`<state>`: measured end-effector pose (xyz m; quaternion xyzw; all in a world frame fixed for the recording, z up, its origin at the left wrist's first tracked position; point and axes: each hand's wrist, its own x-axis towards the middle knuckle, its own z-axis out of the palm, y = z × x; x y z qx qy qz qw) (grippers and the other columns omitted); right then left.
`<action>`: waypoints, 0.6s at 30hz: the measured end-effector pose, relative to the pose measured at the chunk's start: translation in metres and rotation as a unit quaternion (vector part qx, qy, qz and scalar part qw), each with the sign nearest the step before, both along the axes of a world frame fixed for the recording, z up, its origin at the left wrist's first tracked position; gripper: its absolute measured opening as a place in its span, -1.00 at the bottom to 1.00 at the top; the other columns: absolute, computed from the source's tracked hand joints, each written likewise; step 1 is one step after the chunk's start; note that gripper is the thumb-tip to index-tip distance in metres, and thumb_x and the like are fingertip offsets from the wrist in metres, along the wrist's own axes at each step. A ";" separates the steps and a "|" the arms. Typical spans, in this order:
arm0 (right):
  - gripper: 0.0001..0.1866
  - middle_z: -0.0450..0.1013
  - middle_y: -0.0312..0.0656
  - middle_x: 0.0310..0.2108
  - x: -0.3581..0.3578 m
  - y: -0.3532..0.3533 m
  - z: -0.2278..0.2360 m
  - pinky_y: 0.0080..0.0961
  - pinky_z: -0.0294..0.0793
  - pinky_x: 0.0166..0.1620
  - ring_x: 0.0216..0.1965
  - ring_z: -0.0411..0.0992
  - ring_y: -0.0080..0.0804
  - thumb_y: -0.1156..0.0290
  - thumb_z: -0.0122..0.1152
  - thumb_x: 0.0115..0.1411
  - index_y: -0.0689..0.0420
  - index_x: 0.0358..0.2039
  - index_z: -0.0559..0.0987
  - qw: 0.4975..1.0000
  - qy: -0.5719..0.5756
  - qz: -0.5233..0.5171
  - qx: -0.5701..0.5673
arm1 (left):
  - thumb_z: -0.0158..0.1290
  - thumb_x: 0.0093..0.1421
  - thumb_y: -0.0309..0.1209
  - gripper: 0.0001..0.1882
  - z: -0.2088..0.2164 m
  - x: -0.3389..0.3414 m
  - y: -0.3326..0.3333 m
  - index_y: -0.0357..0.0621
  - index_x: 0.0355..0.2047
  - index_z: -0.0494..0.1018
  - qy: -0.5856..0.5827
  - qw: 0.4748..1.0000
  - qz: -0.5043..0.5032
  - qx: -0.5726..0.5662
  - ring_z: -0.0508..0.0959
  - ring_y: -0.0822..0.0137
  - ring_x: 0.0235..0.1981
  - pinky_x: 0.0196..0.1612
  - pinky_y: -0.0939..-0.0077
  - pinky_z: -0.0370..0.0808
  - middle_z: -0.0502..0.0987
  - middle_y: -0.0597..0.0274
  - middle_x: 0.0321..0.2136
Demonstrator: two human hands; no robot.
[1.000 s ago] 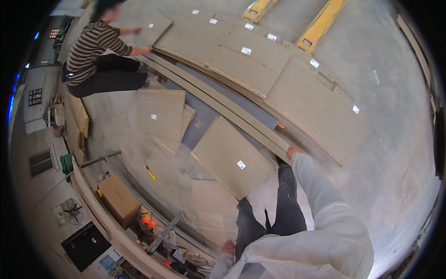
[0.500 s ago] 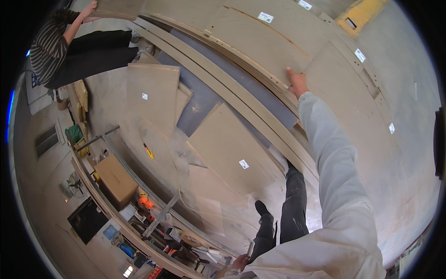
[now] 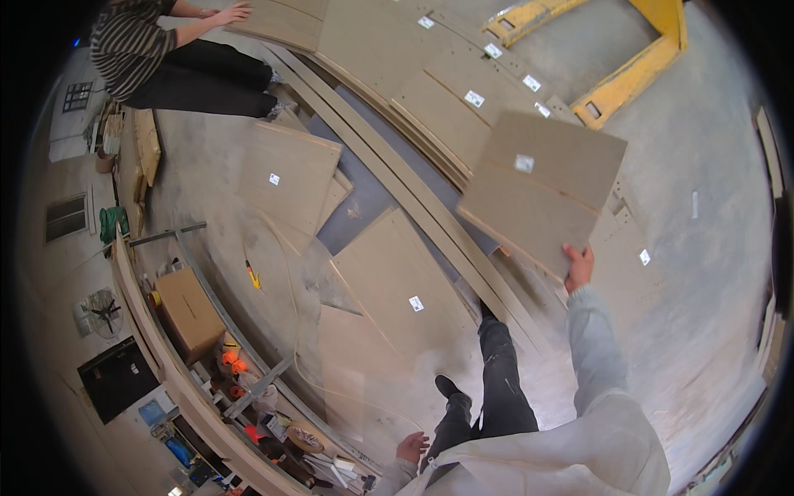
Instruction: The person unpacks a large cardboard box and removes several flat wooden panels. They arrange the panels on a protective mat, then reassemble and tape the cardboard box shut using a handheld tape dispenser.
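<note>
A brown-grey board (image 3: 550, 178) with a white label and a lengthwise groove is lifted and tilted in front of me. My right hand (image 3: 580, 269) is closed on its near edge, by the lower right corner. Low in the view, beside my dark trousers, my left hand (image 3: 412, 447) hangs with its fingers a little apart and nothing visible in it. Other labelled boards (image 3: 438, 91) lie stacked beyond the lifted one. Long narrow boards (image 3: 397, 182) run diagonally across the pile, and a loose panel (image 3: 397, 273) lies nearer to me.
At the far left a person in a striped top (image 3: 136, 50) has a hand on another board (image 3: 281, 21). A yellow pallet jack (image 3: 620, 87) stands at the far right. On the left are a metal-framed bench with a cardboard box (image 3: 188, 310) and a yellow-and-red tool (image 3: 252, 274) on the floor.
My right hand has gone from resting on the stack to holding a lifted board. The thin object beside my left hand no longer shows. The view has shifted, showing more of the pallet jack.
</note>
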<state>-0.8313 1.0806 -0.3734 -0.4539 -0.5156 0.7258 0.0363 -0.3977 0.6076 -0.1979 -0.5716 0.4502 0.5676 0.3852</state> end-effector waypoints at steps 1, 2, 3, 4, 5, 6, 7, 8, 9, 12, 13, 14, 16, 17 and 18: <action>-0.60 0.51 -0.07 -0.12 0.019 0.005 0.029 -0.36 0.47 -0.04 -0.14 0.48 -0.26 0.62 0.24 0.03 0.25 -0.06 0.46 0.999 -0.006 0.010 0.041 | -0.08 0.34 -0.36 -0.65 0.003 -0.004 0.003 -0.23 0.08 0.40 0.032 0.999 -0.034 -0.024 0.62 0.24 -0.27 -0.22 0.42 0.56 0.61 0.02 -0.16; -0.63 0.52 -0.09 -0.15 0.037 0.010 0.056 -0.38 0.47 -0.06 -0.16 0.49 -0.27 0.63 0.22 0.02 0.26 -0.09 0.47 0.995 -0.008 0.051 0.088 | -0.08 0.34 -0.37 -0.65 0.007 -0.007 0.007 -0.23 0.08 0.40 0.024 0.995 -0.073 -0.057 0.62 0.25 -0.27 -0.22 0.42 0.55 0.61 0.02 -0.17; -0.65 0.53 -0.10 -0.17 0.054 0.011 0.080 -0.40 0.46 -0.08 -0.19 0.49 -0.29 0.63 0.19 0.01 0.26 -0.12 0.48 0.986 -0.012 0.091 0.139 | -0.06 0.32 -0.37 -0.66 0.010 -0.010 0.009 -0.23 0.06 0.41 0.040 0.994 -0.074 -0.066 0.62 0.26 -0.29 -0.24 0.43 0.54 0.61 0.03 -0.17; -0.67 0.54 -0.07 -0.22 0.068 0.009 0.098 -0.42 0.46 -0.11 -0.22 0.49 -0.28 0.61 0.19 0.00 0.27 -0.15 0.47 0.976 -0.027 0.112 0.184 | -0.06 0.32 -0.37 -0.66 0.011 -0.012 0.011 -0.23 0.06 0.42 0.070 0.992 -0.067 -0.077 0.62 0.26 -0.29 -0.24 0.43 0.54 0.61 0.03 -0.17; -0.68 0.55 -0.05 -0.26 0.084 0.005 0.112 -0.43 0.45 -0.13 -0.25 0.49 -0.28 0.59 0.19 -0.02 0.28 -0.18 0.47 0.963 -0.021 0.144 0.227 | -0.05 0.32 -0.37 -0.66 0.014 -0.011 0.011 -0.23 0.05 0.42 0.081 0.991 -0.064 -0.087 0.61 0.26 -0.29 -0.24 0.43 0.54 0.61 0.03 -0.18; -0.67 0.54 0.00 -0.29 0.096 0.000 0.120 -0.39 0.46 -0.13 -0.26 0.50 -0.20 0.58 0.19 -0.03 0.28 -0.19 0.47 0.936 -0.079 0.173 0.295 | -0.05 0.31 -0.36 -0.66 0.015 -0.011 0.011 -0.22 0.05 0.42 0.094 0.989 -0.061 -0.094 0.61 0.26 -0.29 -0.24 0.43 0.54 0.61 0.03 -0.18; -0.67 0.54 0.05 -0.31 0.108 -0.006 0.122 -0.35 0.46 -0.13 -0.27 0.52 -0.13 0.57 0.19 -0.05 0.28 -0.20 0.46 0.903 -0.115 0.205 0.359 | -0.05 0.30 -0.37 -0.66 0.016 -0.008 0.010 -0.21 0.04 0.43 0.105 0.989 -0.038 -0.094 0.62 0.26 -0.30 -0.24 0.42 0.55 0.61 0.05 -0.18; -0.67 0.53 0.08 -0.30 0.120 -0.013 0.117 -0.28 0.46 -0.13 -0.24 0.51 -0.04 0.55 0.18 -0.05 0.28 -0.20 0.46 0.861 -0.167 0.231 0.420 | -0.04 0.31 -0.35 -0.66 0.016 -0.005 0.010 -0.22 0.05 0.42 0.119 0.988 -0.043 -0.091 0.62 0.24 -0.29 -0.23 0.40 0.56 0.61 0.04 -0.17; -0.67 0.53 0.12 -0.29 0.130 -0.019 0.106 -0.21 0.46 -0.12 -0.21 0.51 0.05 0.53 0.17 -0.05 0.27 -0.21 0.46 0.813 -0.209 0.254 0.481 | -0.04 0.32 -0.34 -0.65 0.016 0.001 0.008 -0.22 0.06 0.42 0.134 0.986 -0.042 -0.091 0.63 0.22 -0.27 -0.21 0.38 0.58 0.60 0.03 -0.16; -0.61 0.53 0.13 -0.21 0.168 -0.023 0.061 -0.15 0.46 -0.04 -0.10 0.49 0.12 0.48 0.15 -0.04 0.24 -0.13 0.47 0.827 -0.191 0.255 0.464 | -0.07 0.33 -0.33 -0.65 0.017 0.028 0.005 -0.21 0.07 0.42 0.179 0.979 -0.008 -0.099 0.63 0.24 -0.26 -0.22 0.39 0.57 0.61 0.07 -0.14; -0.58 0.53 0.14 -0.19 0.177 -0.019 0.044 -0.17 0.46 -0.02 -0.08 0.49 0.13 0.47 0.16 -0.04 0.22 -0.10 0.47 0.840 -0.185 0.240 0.451 | -0.07 0.33 -0.34 -0.65 0.018 0.040 0.004 -0.20 0.07 0.42 0.192 0.975 -0.002 -0.115 0.63 0.25 -0.26 -0.23 0.40 0.57 0.61 0.08 -0.15; -0.51 0.52 0.16 -0.16 0.180 -0.009 0.031 -0.21 0.46 0.03 -0.05 0.48 0.11 0.47 0.17 -0.06 0.24 -0.04 0.45 0.849 -0.236 0.255 0.399 | -0.06 0.33 -0.34 -0.65 0.019 0.053 0.004 -0.20 0.07 0.42 0.179 0.975 0.004 -0.129 0.63 0.27 -0.27 -0.23 0.41 0.56 0.62 0.09 -0.15; -0.47 0.49 0.21 -0.12 0.170 0.011 0.017 -0.18 0.45 0.00 -0.09 0.50 0.09 0.48 0.20 -0.12 0.32 -0.05 0.43 0.773 -0.216 0.295 0.519 | -0.03 0.31 -0.34 -0.66 0.020 0.086 0.005 -0.19 0.05 0.44 0.215 0.959 0.063 -0.172 0.62 0.31 -0.29 -0.27 0.45 0.54 0.62 0.13 -0.18; -0.47 0.50 0.18 -0.14 0.153 0.019 0.018 -0.20 0.44 -0.01 -0.13 0.50 0.01 0.49 0.19 -0.12 0.34 -0.05 0.43 0.845 -0.141 0.295 0.423 | 0.01 0.26 -0.46 -0.72 0.018 0.104 0.004 -0.26 -0.04 0.49 0.223 0.948 0.074 -0.213 0.60 0.37 -0.36 -0.29 0.49 0.55 0.62 0.11 -0.29; -0.46 0.50 0.14 -0.16 0.128 0.022 0.023 -0.25 0.44 -0.02 -0.16 0.50 -0.09 0.50 0.18 -0.10 0.35 -0.03 0.43 0.857 -0.181 0.306 0.372 | 0.03 0.26 -0.44 -0.74 0.016 0.124 0.005 -0.22 -0.07 0.52 0.239 0.935 0.131 -0.229 0.59 0.39 -0.39 -0.30 0.49 0.54 0.63 0.17 -0.34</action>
